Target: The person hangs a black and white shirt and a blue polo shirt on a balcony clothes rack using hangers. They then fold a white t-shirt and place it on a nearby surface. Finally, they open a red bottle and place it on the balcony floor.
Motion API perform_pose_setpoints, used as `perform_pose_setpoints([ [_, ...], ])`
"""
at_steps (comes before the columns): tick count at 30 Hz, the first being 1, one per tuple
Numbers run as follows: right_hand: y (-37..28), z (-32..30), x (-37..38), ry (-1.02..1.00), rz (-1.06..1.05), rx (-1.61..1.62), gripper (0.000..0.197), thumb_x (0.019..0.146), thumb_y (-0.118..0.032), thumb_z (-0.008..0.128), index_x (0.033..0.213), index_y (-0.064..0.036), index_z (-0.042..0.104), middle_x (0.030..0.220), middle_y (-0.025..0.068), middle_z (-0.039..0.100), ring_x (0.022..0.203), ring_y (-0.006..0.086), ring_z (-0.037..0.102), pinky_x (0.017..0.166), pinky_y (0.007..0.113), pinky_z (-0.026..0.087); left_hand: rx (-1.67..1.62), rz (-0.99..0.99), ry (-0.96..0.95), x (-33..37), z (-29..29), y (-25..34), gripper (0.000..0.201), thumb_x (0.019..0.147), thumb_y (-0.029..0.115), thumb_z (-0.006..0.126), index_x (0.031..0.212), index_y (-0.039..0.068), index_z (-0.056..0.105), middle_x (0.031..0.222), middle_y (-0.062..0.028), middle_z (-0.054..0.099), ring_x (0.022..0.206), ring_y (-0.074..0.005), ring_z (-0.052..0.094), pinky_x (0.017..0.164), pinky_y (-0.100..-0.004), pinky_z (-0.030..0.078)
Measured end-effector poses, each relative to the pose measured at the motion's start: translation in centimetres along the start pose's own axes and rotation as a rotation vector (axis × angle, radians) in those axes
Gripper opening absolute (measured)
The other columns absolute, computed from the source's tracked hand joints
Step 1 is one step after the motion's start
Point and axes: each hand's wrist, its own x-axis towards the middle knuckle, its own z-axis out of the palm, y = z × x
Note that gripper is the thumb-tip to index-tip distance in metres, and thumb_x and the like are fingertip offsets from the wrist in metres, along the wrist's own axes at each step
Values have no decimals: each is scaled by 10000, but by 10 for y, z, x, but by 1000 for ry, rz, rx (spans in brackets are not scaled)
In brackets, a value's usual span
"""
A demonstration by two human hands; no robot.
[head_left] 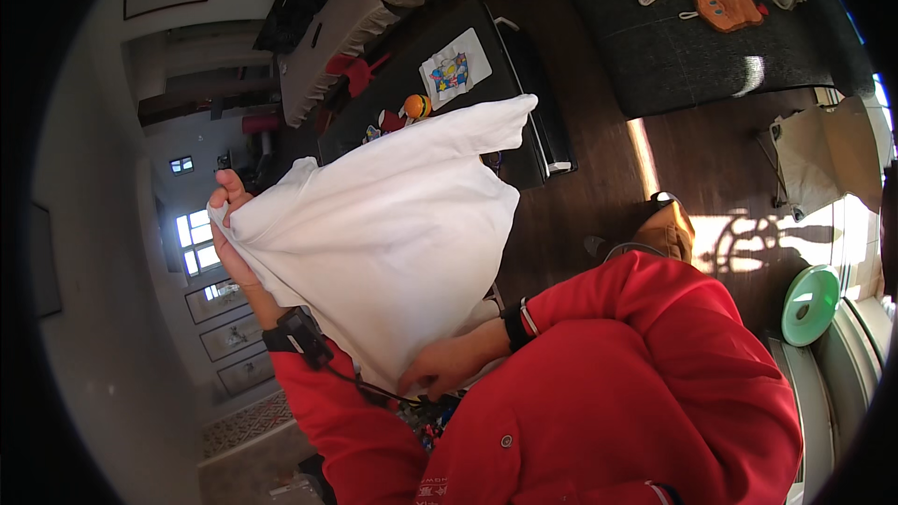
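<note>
A white short-sleeved shirt is stretched out in the air in front of me, its cloth fanning from upper left to lower middle. My left hand is raised at the far left and grips one edge of it, the cloth drawn tight over the fingers. Low in the middle, close to my body, my right hand has its fingers curled at the shirt's lower part. One sleeve points to the upper right and hangs free. Both wrists wear black bands, and a cable runs from the left one.
Behind the shirt stands a dark table with a printed white sheet and a round orange toy. A dark sofa holds cloths and an orange plush piece. At right are a brown bag and a green basin.
</note>
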Motion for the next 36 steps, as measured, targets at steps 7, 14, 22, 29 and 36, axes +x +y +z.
perform_pose_setpoints([
  [7, -9, -16, -6, 12, 27, -8, 436, 754, -144, 613, 1183, -90, 558, 890, 135, 616, 810, 270, 582, 710, 381, 456, 171, 158, 156, 12, 5, -7, 106, 932, 182, 471, 978, 108, 531, 1132, -31, 589, 980, -186, 601, 916, -388, 476],
  [14, 2, -41, -42, 327, 93, -285, 180, 760, -144, 585, 914, -75, 649, 865, 111, 611, 844, 241, 581, 714, 353, 467, 173, 69, 337, 29, -32, -30, 209, 962, 209, 425, 1017, 51, 549, 1225, -107, 577, 1186, -243, 506, 1048, -449, 356],
  [22, 4, -110, -237, 1568, 227, 650, 184, 850, -110, 518, 1017, -33, 528, 960, 112, 589, 837, 217, 597, 691, 347, 508, 1452, 228, 602, 41, -130, -136, 287, 939, 237, 463, 1012, -22, 564, 942, -134, 606, 879, -227, 566, 797, -329, 432],
  [29, -30, -43, -344, 2064, -281, 774, 250, 934, -66, 365, 1149, -8, 478, 1186, 166, 547, 1044, 316, 566, 899, 470, 459, 1226, 154, 221, 73, -76, -295, 244, 958, 205, 432, 920, -13, 534, 818, -104, 563, 783, -204, 533, 736, -331, 439],
  [36, -8, 33, -342, 1802, -675, 1089, 566, 912, -527, 415, 1221, -59, 484, 1238, 102, 541, 1132, 259, 521, 991, 453, 378, 766, -460, -821, 2, 92, -438, 166, 948, 202, 493, 966, 48, 551, 824, 5, 544, 724, -66, 498, 637, -224, 422],
])
